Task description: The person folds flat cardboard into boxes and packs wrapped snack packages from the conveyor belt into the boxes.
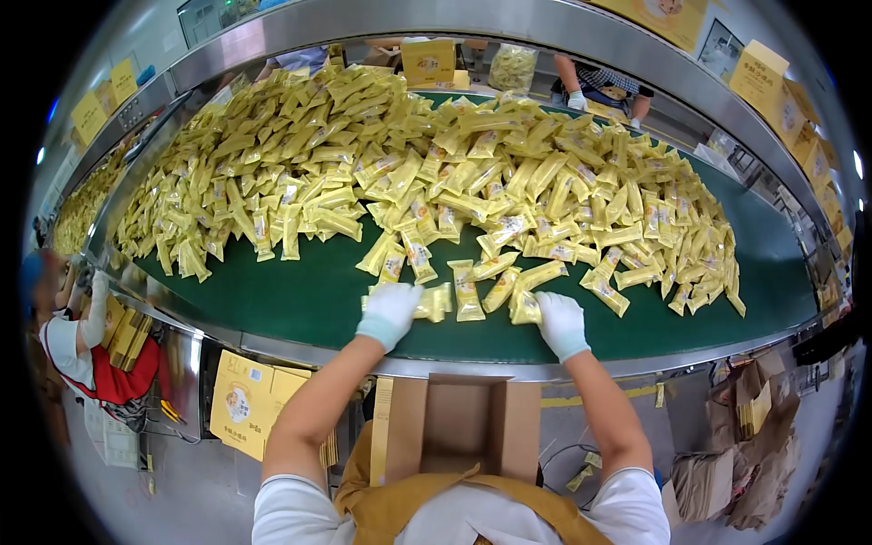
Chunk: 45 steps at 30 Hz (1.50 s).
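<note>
A large heap of yellow wrapped snack packets (pixel 436 173) lies on the green conveyor belt (pixel 763 272). My left hand (pixel 391 313), in a white glove, is closed on yellow snack packets (pixel 434 302) at the belt's near side. Across from it, my right hand (pixel 561 322), also gloved, grips the end of another yellow snack packet (pixel 524 307). A few loose packets (pixel 467 291) lie between the two hands. Below the belt edge, in front of my body, stands an open cardboard box (pixel 520 427) with its brown inner walls showing.
The belt's metal rim (pixel 490 371) runs between me and the heap. Flat yellow cartons (pixel 241 404) stand at lower left. Brown paper sacks (pixel 727 477) lie at lower right. Co-workers stand at left (pixel 77 354) and across the belt (pixel 599 82).
</note>
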Available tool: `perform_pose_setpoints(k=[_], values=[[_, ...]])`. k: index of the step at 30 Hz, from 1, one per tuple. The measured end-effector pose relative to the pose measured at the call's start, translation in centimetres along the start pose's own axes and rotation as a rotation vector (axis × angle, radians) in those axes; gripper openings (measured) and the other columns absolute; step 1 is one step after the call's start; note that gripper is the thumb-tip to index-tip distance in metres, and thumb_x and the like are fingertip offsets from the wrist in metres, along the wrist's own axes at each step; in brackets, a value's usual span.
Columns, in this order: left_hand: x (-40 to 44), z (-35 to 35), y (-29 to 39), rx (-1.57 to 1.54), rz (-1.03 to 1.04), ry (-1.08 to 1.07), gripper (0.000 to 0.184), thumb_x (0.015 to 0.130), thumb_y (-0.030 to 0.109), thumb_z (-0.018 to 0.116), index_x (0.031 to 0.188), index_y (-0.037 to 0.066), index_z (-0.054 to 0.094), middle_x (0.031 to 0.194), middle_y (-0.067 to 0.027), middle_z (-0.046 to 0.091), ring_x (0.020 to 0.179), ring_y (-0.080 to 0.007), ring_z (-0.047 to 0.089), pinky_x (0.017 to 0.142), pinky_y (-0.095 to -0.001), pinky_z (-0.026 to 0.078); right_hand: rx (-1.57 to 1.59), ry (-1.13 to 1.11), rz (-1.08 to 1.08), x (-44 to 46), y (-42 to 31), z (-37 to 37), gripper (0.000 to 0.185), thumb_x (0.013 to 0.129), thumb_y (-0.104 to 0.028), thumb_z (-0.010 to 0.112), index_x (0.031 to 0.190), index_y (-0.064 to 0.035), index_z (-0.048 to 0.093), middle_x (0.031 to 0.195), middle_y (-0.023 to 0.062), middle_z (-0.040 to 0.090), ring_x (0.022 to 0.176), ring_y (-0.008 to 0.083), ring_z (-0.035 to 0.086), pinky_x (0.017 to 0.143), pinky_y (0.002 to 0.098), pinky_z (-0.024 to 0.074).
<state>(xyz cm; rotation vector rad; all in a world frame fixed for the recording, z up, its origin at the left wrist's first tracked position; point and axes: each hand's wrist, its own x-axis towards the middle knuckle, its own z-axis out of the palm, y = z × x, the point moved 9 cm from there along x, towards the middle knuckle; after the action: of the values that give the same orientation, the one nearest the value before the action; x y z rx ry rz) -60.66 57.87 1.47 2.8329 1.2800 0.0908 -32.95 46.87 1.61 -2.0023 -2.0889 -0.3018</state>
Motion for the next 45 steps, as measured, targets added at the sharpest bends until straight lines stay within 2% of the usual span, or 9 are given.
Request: perform_pose_setpoints(k=[5,10,14,18,23,25,32,42,45], values=[[-6.0,-1.4,0.4,0.004,0.255,0.360,0.071,0.079,0.042,0.078,0.134,0.005,0.054,0.106,-0.0164,0.060,0.109,-0.0351,0.057,0.098,-0.0462,0.045,0.001,-0.020,-0.076,-4.5,-4.4,-3.9,0.078,0.077,-0.028,0.078,0.141,0.0004,0.044,0.132,0.0207,0.052,0.125,0.0380,0.050,0.107,0.0490,0.0381],[-4.6,-1.8,0.2,-0.050,0.006,-0.250,0.102,0.071,0.063,0.079,0.144,0.001,0.046,0.130,-0.0216,0.054,0.126,-0.0354,0.049,0.104,-0.0417,0.040,0.045,-0.294,-0.002,-3.5,-0.4,-1.5,0.106,0.067,-0.051,0.084,0.146,0.0024,0.037,0.133,0.0185,0.052,0.116,0.0351,0.053,0.103,0.0475,0.0398],[-4.5,-0.9,-0.3,-0.012,0.123,0.021,0.103,0.068,0.064,0.080,0.144,0.002,0.047,0.125,-0.0179,0.057,0.119,-0.0331,0.054,0.103,-0.0408,0.041,-0.153,-0.769,0.053,-0.8,-0.2,-0.8,0.102,0.056,-0.053,0.089,0.136,-0.0020,0.053,0.127,0.0148,0.056,0.111,0.0326,0.054,0.099,0.0428,0.0412],[-5.6,-0.1,-0.8,-0.088,-0.092,-0.282,0.098,0.069,0.060,0.081,0.142,0.003,0.048,0.133,-0.0204,0.055,0.124,-0.0355,0.054,0.107,-0.0427,0.041,0.103,-0.448,-0.280,4.6,-2.7,-2.4,0.089,0.053,-0.039,0.092,0.129,-0.0085,0.058,0.138,0.0150,0.052,0.136,0.0395,0.042,0.115,0.0470,0.0324],[-2.8,-1.5,-5.2,-1.270,-0.360,0.093,0.062,0.080,0.035,0.084,0.125,-0.001,0.062,0.112,-0.0136,0.073,0.102,-0.0200,0.070,0.092,-0.0324,0.053,-0.036,-0.651,-0.486,6.5,-6.3,0.9,0.087,0.053,-0.031,0.091,0.131,-0.0094,0.058,0.148,0.0140,0.046,0.146,0.0388,0.031,0.118,0.0487,0.0311],[0.7,-0.4,-8.5,-0.919,-0.282,0.420,0.080,0.071,0.049,0.086,0.121,-0.007,0.059,0.101,-0.0187,0.072,0.094,-0.0301,0.072,0.088,-0.0349,0.056,-0.058,-0.665,-0.512,6.3,-6.8,1.4,0.086,0.053,-0.032,0.091,0.130,-0.0095,0.059,0.147,0.0135,0.046,0.147,0.0385,0.031,0.118,0.0489,0.0308],[5.1,0.2,-6.3,-0.329,-0.614,-0.087,0.108,0.061,0.078,0.075,0.129,-0.005,0.058,0.127,-0.0226,0.064,0.119,-0.0337,0.062,0.103,-0.0386,0.048,0.239,-0.638,-0.188,4.3,-7.0,0.4,0.087,0.053,-0.040,0.090,0.126,-0.0034,0.061,0.140,0.0279,0.046,0.127,0.0429,0.050,0.107,0.0422,0.0438],[0.1,-0.4,-2.0,-0.034,-0.130,-0.248,0.096,0.060,0.072,0.079,0.124,0.002,0.061,0.125,-0.0168,0.058,0.118,-0.0333,0.056,0.099,-0.0421,0.046,0.748,-0.595,-0.118,1.0,-5.4,-1.9,0.090,0.064,-0.042,0.091,0.129,0.0092,0.054,0.141,0.0299,0.045,0.137,0.0406,0.043,0.118,0.0370,0.0322],[-0.5,0.1,-1.5,-0.045,-0.085,-0.205,0.092,0.060,0.066,0.082,0.124,0.004,0.061,0.124,-0.0171,0.055,0.118,-0.0350,0.053,0.103,-0.0438,0.044,0.925,-0.572,-0.041,2.8,-5.1,-2.8,0.066,0.066,-0.033,0.091,0.109,0.0043,0.058,0.112,0.0185,0.059,0.109,0.0300,0.060,0.097,0.0368,0.0470]])
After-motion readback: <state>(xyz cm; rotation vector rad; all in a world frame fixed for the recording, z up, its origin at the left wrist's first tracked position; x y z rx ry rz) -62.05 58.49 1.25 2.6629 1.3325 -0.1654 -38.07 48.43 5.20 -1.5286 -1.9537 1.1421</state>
